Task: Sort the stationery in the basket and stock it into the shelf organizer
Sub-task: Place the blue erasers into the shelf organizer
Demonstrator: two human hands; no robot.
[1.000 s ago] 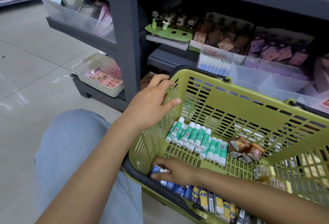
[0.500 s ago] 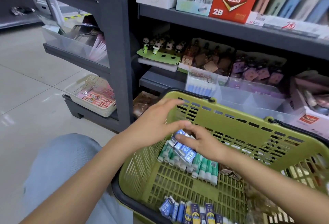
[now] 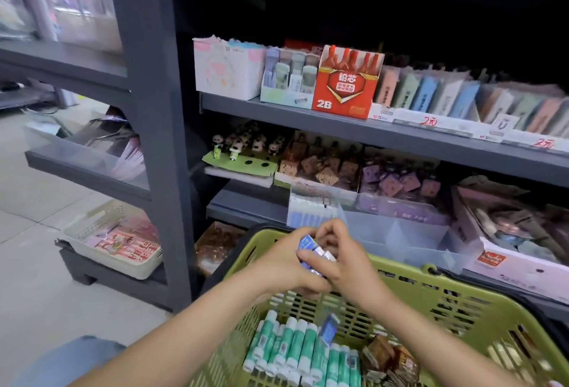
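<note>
Both hands, left hand [image 3: 283, 266] & right hand [image 3: 345, 260], pinched blue boxes [image 3: 308, 246] together above green basket [image 3: 462, 303]; one box [image 3: 328, 328] loose over glue sticks [image 3: 295, 352].

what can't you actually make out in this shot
Head view only:
- Small blue-and-white packs: how many, hidden by both hands, left hand and right hand.
- Falling blue pack: motion blur, label unreadable.
- Green basket: near end cut off by the bottom edge.
- Clear organizer: floor partly hidden by the basket rim.
</note>
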